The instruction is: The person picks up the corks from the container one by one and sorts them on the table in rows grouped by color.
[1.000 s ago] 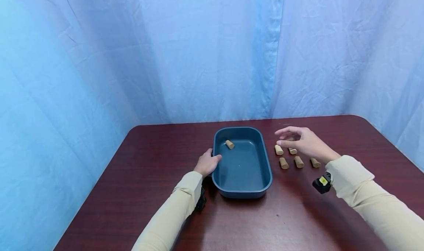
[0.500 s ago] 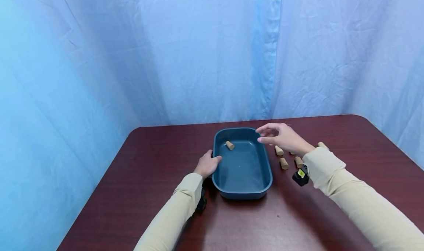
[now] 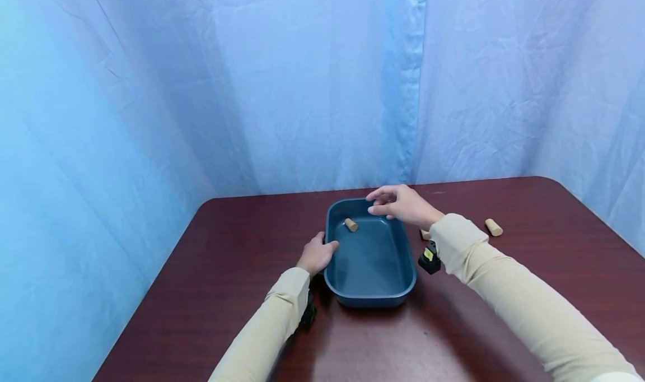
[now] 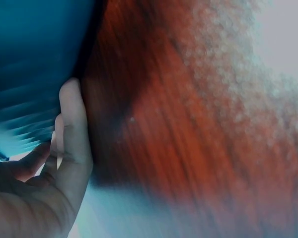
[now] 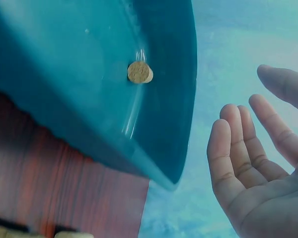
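A dark blue rectangular tray [image 3: 370, 302] sits on the table, with one cork stopper [image 3: 351, 225] lying inside near its far left corner. My left hand [image 3: 317, 255] grips the tray's left side, thumb over the rim; in the left wrist view its fingers [image 4: 73, 119] lie along the outer wall. Over the tray's far right corner hovers my right hand [image 3: 400, 203], fingers loosely bent. The right wrist view shows this hand [image 5: 268, 168] with thumb and fingers apart and nothing between them.
To the right of the tray, a cork [image 3: 494, 227] lies on the dark red wooden table [image 3: 242, 242]. Another cork [image 3: 425, 234] is partly hidden by my right wrist, and the forearm covers the area nearby. Blue curtains [image 3: 312, 91] hang behind the table.
My right hand has moved left, from above the corks to over the tray's far right corner. My left hand keeps its hold on the tray, and the cork inside stays put.
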Available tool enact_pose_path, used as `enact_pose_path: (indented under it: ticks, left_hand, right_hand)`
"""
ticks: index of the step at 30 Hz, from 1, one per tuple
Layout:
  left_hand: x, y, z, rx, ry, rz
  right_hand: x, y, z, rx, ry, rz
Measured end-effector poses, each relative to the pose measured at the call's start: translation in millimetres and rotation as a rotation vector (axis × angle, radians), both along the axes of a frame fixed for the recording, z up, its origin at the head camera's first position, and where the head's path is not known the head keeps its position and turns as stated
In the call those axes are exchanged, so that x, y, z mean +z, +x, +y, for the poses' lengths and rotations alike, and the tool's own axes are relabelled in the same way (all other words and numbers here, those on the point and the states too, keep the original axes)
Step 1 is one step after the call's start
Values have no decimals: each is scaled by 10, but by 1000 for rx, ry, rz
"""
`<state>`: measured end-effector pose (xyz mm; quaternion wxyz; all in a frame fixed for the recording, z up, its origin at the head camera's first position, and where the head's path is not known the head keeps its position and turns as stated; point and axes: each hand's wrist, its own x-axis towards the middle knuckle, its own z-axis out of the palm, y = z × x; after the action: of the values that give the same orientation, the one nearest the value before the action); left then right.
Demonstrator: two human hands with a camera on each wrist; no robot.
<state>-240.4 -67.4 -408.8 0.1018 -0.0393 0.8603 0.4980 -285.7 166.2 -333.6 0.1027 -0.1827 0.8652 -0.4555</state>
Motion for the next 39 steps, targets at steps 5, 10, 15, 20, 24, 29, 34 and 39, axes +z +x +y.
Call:
enact_pose_path:
  ticks: [5,10,15,20,24,29,34,39]
  left_hand:
    - [13,12,12,-2,-8,6]
    - [16,-3,17,0,-13,5]
    - [17,-19,3,5,-12,2]
    - [8,-20,0,7,-18,-7]
    - [6,-23,6,9,-22,-4]
    - [3,-39,3,6,-23,-8]
    - [-8,-60,3,0,-33,-4]
    - [-19,-64,0,1,-31,-1]
  right_hand:
    - [21,-47,-125,22,-6,-28]
    - [14,-107,-231,24,-14,-75]
    - [-52,-189,-345,-1,-30,-130]
    - [-132,-247,-456,-18,3,-148]
    - [-169,-269,-529,-37,31,-155]
    - [-197,-283,-597,-49,92,-152]
    - [-241,-318,-642,-34,163,-155]
    - [-330,-378,-675,-48,242,-136]
